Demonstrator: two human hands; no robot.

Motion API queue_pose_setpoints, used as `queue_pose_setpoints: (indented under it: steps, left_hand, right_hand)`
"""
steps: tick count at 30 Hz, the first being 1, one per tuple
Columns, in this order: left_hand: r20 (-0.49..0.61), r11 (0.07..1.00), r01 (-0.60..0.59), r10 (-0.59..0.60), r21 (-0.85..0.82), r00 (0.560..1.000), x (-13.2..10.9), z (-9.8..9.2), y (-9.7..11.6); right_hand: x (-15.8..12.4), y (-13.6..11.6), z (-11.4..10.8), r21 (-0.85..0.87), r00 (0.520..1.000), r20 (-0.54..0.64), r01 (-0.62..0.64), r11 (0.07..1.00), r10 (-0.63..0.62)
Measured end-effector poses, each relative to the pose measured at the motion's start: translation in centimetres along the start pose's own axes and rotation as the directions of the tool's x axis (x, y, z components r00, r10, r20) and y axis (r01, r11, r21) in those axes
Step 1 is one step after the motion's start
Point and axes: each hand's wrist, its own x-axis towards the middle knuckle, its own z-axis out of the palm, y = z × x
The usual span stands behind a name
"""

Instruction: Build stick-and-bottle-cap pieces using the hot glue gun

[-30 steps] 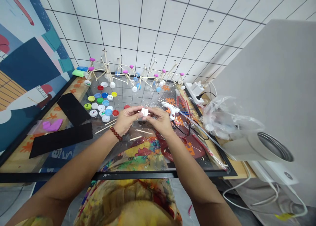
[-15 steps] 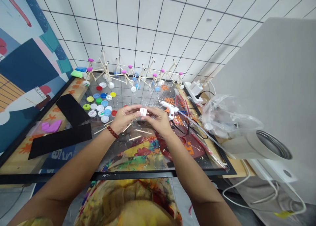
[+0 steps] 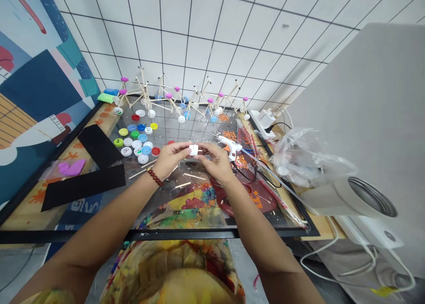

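Note:
A pair of white bottle caps [image 3: 193, 150], joined face to face, is held up over the middle of the table. From their right side a short pale stick [image 3: 199, 151] sticks out. My left hand [image 3: 171, 160], with a beaded bracelet on the wrist, pinches the caps between thumb and fingers. My right hand [image 3: 215, 160] is closed around the right side of the caps, by the stick; its fingertips are partly hidden. Beyond my left hand lie many loose bottle caps [image 3: 134, 134] in several colours. Close to my right hand rests a white glue gun [image 3: 230, 147].
Stick figures with pink tops [image 3: 169, 95] stand along the back edge. Loose sticks [image 3: 194, 176] and white crumbs lie on the glass tabletop. Black strips [image 3: 83, 186] and pink clay [image 3: 71, 167] are at left. A power strip [image 3: 262, 123], plastic bag [image 3: 299, 155] and cables are at right.
The hands and white caps stay almost in place. My right hand's fingers have shifted slightly, showing more of the short stick. The whole view has moved a little.

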Motion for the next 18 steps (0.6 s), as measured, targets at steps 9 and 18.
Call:
queue_pose_setpoints:
  steps: [9, 18]
  left_hand:
    - [-0.02, 0.999, -0.015, 0.016, 0.038, 1.0, -0.13, 0.12, -0.04]
    - [-0.033, 0.999, 0.035, -0.033, 0.038, 0.999, -0.02, -0.06, -0.18]
  right_hand:
    - [0.11, -0.56, -0.27, -0.107, 0.998, 0.021, 0.061, 0.992, -0.059]
    - [-0.14, -0.87, -0.01, -0.153, 0.998, 0.012, 0.056, 0.987, -0.055]
